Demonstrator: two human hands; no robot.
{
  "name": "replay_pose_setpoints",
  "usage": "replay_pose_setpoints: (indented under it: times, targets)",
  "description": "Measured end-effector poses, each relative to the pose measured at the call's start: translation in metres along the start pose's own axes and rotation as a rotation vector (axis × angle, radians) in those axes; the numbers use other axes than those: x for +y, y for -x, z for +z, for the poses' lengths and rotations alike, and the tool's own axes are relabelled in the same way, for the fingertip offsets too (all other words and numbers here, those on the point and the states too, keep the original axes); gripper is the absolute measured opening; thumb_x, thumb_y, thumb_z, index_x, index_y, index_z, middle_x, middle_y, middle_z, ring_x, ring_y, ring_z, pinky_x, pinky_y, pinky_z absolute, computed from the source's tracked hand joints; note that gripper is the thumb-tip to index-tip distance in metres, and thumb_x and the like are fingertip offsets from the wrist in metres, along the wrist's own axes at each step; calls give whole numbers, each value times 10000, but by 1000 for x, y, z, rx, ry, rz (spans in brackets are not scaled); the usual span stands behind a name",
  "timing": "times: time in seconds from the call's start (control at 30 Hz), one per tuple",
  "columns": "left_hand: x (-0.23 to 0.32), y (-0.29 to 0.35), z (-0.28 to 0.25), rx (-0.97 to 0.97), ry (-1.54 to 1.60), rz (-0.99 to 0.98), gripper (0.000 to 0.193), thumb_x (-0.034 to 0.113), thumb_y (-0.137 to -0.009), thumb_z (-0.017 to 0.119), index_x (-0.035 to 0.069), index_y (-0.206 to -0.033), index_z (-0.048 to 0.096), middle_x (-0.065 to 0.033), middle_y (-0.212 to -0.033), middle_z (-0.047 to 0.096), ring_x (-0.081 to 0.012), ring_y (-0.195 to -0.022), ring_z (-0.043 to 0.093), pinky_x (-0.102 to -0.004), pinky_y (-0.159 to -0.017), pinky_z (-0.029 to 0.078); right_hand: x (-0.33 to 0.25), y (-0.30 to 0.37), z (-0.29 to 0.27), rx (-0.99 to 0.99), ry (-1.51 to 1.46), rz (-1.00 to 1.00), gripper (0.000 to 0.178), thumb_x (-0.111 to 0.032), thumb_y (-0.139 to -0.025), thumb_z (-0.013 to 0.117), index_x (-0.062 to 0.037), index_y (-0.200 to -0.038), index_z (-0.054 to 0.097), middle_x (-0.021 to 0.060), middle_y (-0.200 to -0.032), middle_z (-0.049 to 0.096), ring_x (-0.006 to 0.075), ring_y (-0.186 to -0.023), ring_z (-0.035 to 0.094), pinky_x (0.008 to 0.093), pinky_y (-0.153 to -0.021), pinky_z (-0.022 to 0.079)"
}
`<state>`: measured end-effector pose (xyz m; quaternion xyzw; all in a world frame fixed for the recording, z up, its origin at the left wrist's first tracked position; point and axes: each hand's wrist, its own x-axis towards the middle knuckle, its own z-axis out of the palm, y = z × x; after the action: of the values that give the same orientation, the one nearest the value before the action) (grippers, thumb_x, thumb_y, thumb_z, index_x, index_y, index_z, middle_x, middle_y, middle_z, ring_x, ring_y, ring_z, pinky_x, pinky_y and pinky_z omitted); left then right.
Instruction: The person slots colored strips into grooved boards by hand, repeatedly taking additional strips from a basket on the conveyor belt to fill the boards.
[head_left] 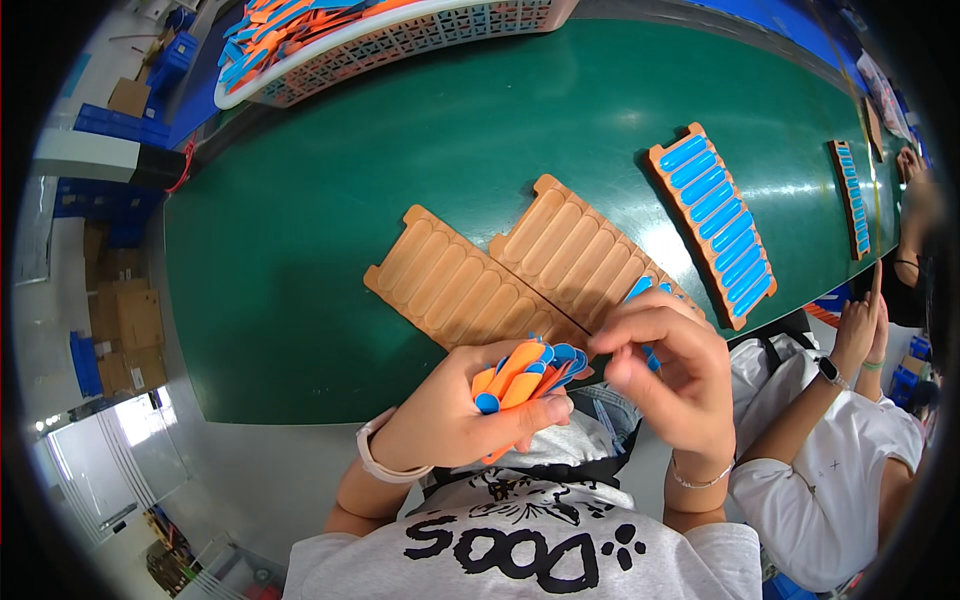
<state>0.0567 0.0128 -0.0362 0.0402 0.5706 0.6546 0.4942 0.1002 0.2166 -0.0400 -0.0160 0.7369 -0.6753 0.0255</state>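
Bright indoor light covers the green tabletop [300, 350], with white glare beyond the right hand [675, 370] and a darker patch beyond and left of the left hand [450, 415]. Wooden trays [440, 272] nearest both look crisp; fisheye distortion bows straight edges toward blackened corners.

A: Which furniture stands in this room?
B: There is a long worktop [250, 340] with a smooth green surface. On its left side, the floor [235, 470] is pale grey.
A: And what is farther left?
B: Brown cardboard boxes [138, 325] are stacked there, and blue crates [85, 205] are near them.
A: How is the light?
B: Quite bright. The worktop shows a white glare [658, 238]. At lower left is a pale panel [90, 475]; whether it is a window, I cannot tell.
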Motion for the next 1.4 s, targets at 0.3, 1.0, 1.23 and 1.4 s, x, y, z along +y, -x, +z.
replay_pose_setpoints:
  times: [0.3,1.0,1.23,1.4]
  targets:
    - [1,-1,2,21,53,73,333,34,-879,562,-80,-1184,490,-133,-862,658,-95,-572,582,-221,-489,466,1,-6,0,-81,144,-98,142,-56,-745,743,-16,-846,650,70,-835,620,161,-774,593,280,-664,474]
    - [-11,-2,6,295,88,167,258,79,-859,657,-8,-1073,544,-75,-735,634,-78,-531,577,-207,-464,456,-8,-14,-6,110,402,-159,212,-103,-718,769,-18,-876,657,81,-856,623,205,-750,578,305,-635,461]
    - [-16,-1,14,243,89,252,242,89,-881,639,-5,-1085,548,-81,-791,655,-64,-535,559,-210,-467,454,2,-3,9,94,42,133,105,-47,-784,721,1,-858,664,48,-819,663,81,-652,536,206,-598,439]
    - [-20,-2,4,280,95,271,211,26,-887,579,-31,-1072,496,-182,-779,651,-125,-504,579,-249,-424,447,1,-4,6,294,-528,70,107,-83,-951,515,18,-953,549,204,-934,677,201,-887,665,260,-738,516]
